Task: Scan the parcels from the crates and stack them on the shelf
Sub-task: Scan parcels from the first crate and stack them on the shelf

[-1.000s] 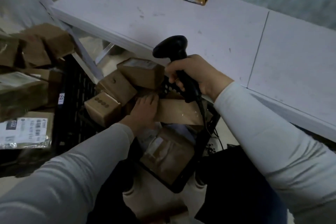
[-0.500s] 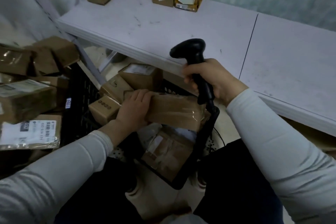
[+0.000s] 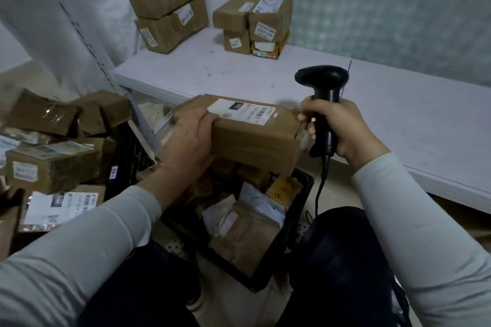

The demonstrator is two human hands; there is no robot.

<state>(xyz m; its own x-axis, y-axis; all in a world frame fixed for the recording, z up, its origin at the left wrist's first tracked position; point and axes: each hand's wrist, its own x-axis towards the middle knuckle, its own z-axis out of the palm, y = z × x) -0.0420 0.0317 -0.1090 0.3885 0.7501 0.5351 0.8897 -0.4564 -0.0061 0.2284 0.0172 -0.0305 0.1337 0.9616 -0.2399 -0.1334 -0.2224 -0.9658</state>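
Note:
My left hand (image 3: 190,138) grips the left end of a long brown cardboard parcel (image 3: 255,138) and holds it above the black crate (image 3: 300,210), its white barcode label (image 3: 240,111) facing up. My right hand (image 3: 342,127) grips a black handheld scanner (image 3: 325,103) at the parcel's right end, with the scanner head above the parcel's far corner. The crate holds several more brown parcels (image 3: 247,236). The white shelf (image 3: 398,119) lies just beyond the parcel.
Stacked parcels stand at the back of the shelf: a large pair (image 3: 170,16) on the left and a smaller group (image 3: 257,24) beside it. A heap of parcels (image 3: 53,148) fills another crate on the left. A white upright post (image 3: 87,42) stands by the shelf corner.
My left hand lifted the long parcel out of the crate and turned its label upward. The scanner hand rose alongside it. My view tilted up toward the shelf.

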